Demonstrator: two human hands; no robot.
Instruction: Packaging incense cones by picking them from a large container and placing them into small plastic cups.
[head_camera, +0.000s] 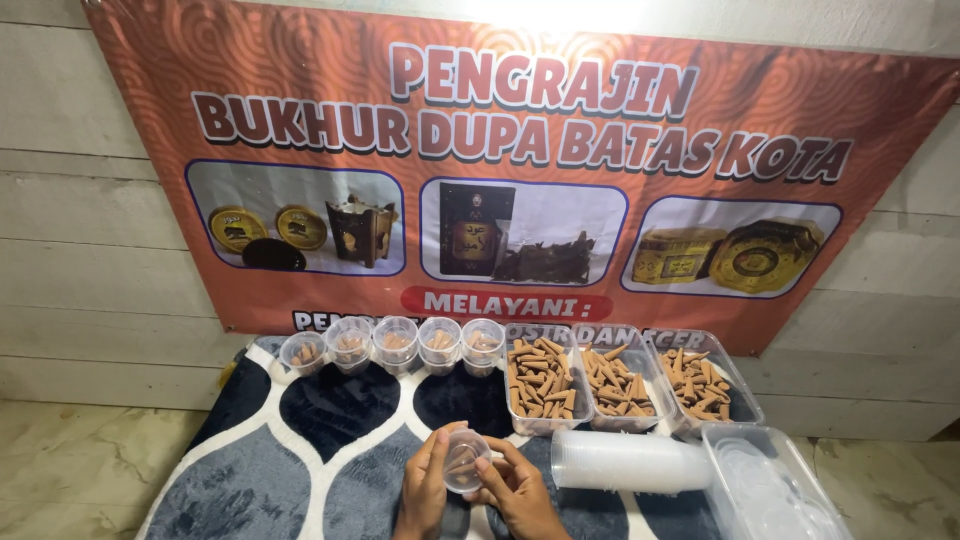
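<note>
1. Both hands meet low in the middle of the view over a dark blue and white patterned mat (300, 440). The left hand (425, 490) and the right hand (520, 495) together hold one small clear plastic cup (466, 460), tipped on its side with its mouth toward the camera.
2. Grip: the left hand's fingers curl around the cup's left wall, and the right hand's fingertips close on its right rim and underside — both hands are closed on the cup, neither open.
3. Handling, as a judgement: the cup looks thin-walled and very light, springy rather than stiff, so it likely dents under a hard squeeze. The smooth plastic may be slippery; a light pinch on the rim, where the wall is stiffest, seems the safest hold.
4. Something brownish shows faintly inside the cup — I cannot tell what.
5. Around it: a row of filled small cups (395, 345) stands at the mat's far edge, three clear trays of brown incense cones (615, 385) sit beside them, a stack of empty cups (630, 460) lies on its side just right of the hands, and a clear box of lids (770, 490) is farther right.
</note>
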